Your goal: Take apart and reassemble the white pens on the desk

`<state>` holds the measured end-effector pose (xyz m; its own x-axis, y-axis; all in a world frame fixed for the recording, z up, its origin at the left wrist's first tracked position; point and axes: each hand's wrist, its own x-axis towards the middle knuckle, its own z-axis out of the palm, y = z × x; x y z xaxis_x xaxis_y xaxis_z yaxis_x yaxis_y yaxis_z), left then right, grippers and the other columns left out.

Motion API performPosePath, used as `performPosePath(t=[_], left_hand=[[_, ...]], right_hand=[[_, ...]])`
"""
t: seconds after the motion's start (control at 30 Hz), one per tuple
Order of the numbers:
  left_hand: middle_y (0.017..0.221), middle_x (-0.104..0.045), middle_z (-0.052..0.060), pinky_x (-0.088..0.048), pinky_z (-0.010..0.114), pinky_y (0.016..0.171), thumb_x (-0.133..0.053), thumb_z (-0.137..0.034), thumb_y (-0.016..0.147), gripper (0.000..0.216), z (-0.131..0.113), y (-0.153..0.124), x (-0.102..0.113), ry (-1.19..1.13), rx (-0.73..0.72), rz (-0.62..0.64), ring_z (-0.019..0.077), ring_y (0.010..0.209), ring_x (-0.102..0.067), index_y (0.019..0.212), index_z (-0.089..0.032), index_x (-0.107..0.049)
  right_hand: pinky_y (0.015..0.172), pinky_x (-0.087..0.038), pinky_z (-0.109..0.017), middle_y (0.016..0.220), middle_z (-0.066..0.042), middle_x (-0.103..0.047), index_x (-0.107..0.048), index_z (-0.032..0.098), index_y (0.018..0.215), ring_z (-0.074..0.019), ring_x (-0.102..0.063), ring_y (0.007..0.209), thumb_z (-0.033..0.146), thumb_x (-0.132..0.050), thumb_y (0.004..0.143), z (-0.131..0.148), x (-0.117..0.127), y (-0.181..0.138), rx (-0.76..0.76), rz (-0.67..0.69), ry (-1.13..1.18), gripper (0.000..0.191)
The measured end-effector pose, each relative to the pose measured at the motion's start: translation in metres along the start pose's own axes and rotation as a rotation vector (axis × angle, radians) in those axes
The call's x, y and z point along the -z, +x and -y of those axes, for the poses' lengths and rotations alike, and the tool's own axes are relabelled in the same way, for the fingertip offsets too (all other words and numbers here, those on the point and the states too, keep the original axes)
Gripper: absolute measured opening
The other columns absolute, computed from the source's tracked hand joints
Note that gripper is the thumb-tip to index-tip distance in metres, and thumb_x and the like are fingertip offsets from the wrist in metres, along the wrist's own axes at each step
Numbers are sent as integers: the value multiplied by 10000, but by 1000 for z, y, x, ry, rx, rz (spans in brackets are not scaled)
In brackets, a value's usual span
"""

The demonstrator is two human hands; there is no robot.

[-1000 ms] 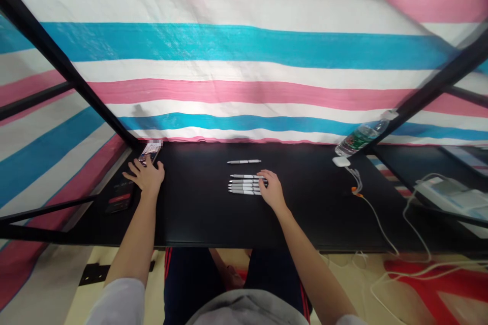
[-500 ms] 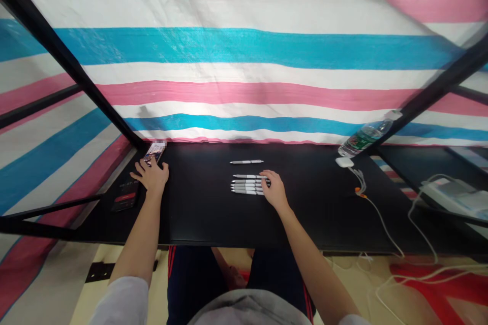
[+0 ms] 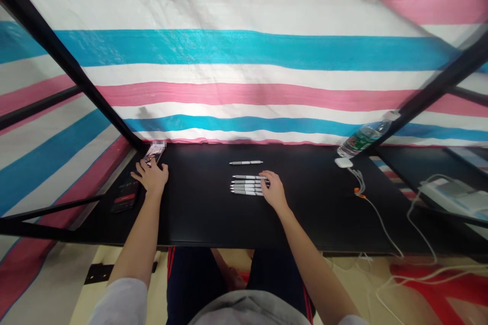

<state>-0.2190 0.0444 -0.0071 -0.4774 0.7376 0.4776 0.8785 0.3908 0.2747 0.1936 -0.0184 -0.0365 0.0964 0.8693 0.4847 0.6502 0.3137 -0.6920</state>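
Observation:
Several white pens (image 3: 246,185) lie side by side in a neat row on the black table (image 3: 206,213). My right hand (image 3: 272,190) rests at their right ends, fingers bent and touching the pens. One more white pen (image 3: 246,163) lies alone a little farther back. My left hand (image 3: 152,177) lies flat with fingers spread at the table's left end, fingertips on a phone (image 3: 153,153) with a lit screen.
A dark phone-like device (image 3: 124,196) lies at the left edge. A water bottle (image 3: 364,137) leans at the back right beside a white charger (image 3: 343,162) with trailing cables. Black frame bars cross both sides. A striped tarp hangs behind.

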Motion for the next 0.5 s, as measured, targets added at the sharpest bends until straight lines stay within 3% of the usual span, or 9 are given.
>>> performPosePath(t=[0.1,0.27,0.33,0.5], left_hand=[[1393,-444,237,-230,576,1104,-451,-267,831,451,1,1,0,-48,-100,-11,374,1358,-324,1215,-78,-593],[1280,-560,156,-330,430,1079,-427,-193,807,391,-4,-1,4,-133,-298,129,291,1251,-464,1133,-131,-636],[1320,-537,157,-303,429,1101,-428,-196,808,408,-7,-4,6,-94,-257,130,287,1285,-433,1161,-130,-622],[1472,-393,208,-153,585,1140,-464,-276,815,530,-11,-5,9,-5,-99,92,360,1424,-205,1306,-85,-519]], right_hand=[[948,-473,-432,1051,-110,-678,-697,189,946,-254,-597,1029,199,-479,817,0,-1,1,-4,-4,5,253],[947,-468,-443,1045,-112,-679,-699,189,947,-261,-594,1025,205,-482,816,1,-2,1,-10,-5,1,254],[947,-469,-444,1045,-114,-678,-700,188,948,-263,-593,1026,208,-481,817,2,-1,1,-14,-1,2,256],[954,-466,-445,1055,-113,-673,-699,193,957,-263,-589,1039,205,-478,823,2,0,0,-19,8,10,259]])
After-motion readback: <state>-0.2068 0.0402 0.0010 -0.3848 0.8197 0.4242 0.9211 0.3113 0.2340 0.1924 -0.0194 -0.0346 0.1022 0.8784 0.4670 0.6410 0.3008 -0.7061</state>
